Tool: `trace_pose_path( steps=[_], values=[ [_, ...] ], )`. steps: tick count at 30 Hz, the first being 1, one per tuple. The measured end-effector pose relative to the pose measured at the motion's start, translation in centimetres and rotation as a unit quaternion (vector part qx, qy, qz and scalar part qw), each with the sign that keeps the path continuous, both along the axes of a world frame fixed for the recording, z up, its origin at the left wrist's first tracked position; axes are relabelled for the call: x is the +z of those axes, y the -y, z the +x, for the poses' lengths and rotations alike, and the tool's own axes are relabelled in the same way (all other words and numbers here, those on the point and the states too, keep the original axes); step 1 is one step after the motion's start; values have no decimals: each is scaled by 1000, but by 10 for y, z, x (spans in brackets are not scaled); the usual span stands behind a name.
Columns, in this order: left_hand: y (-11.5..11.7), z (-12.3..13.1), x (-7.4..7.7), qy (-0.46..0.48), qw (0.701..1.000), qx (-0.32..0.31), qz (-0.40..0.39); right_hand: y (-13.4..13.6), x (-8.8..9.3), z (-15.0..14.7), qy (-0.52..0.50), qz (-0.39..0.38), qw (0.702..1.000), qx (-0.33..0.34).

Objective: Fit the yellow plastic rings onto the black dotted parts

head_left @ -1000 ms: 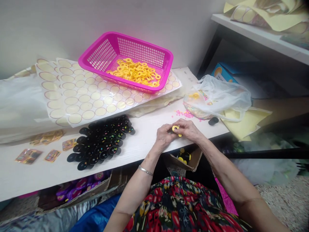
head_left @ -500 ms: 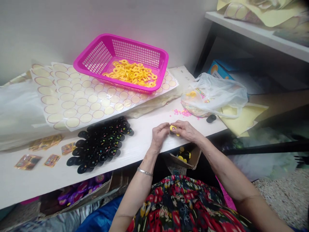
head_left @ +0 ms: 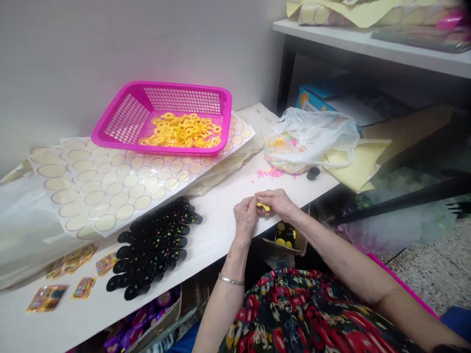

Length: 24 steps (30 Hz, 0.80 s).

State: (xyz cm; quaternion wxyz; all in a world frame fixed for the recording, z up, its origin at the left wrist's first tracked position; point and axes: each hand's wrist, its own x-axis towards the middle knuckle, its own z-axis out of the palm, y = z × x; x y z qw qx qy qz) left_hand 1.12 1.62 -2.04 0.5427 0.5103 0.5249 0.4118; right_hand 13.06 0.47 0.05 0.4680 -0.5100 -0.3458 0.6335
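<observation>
White table [head_left: 217,220], above near edge: yellow piece [head_left: 264,207] pinched in the right hand [head_left: 278,203].
Left hand [head_left: 246,215], curled, meets it; whether it grips anything cannot be told. Blue box [head_left: 318,99] lettering: illegible; plastic bag [head_left: 316,135] hides its lower part.

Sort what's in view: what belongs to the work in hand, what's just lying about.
Likely belong: yellow piece in the right hand, left hand close beside it; yellow rings in the pink basket; black pots.

Probably just lying about: blue box; yellow paper.
</observation>
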Motion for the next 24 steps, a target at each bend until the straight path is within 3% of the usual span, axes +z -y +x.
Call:
trace_pose_path(
  steps=[4, 9, 14, 24],
  values=[
    [3, 8, 7, 23, 998, 41, -37, -1, -3, -2, -43, 16, 999, -25],
    [6, 11, 10, -17, 998, 58, -14, 0, -9, -6, -70, -22, 995, -66],
    [7, 12, 10, 15, 997, 70, -40, 2, -6, -10, -58, 3, 996, -63],
    [11, 25, 1, 23, 992, 108, -59, 1, -11, -11, -59, -53, 989, -122]
  ],
)
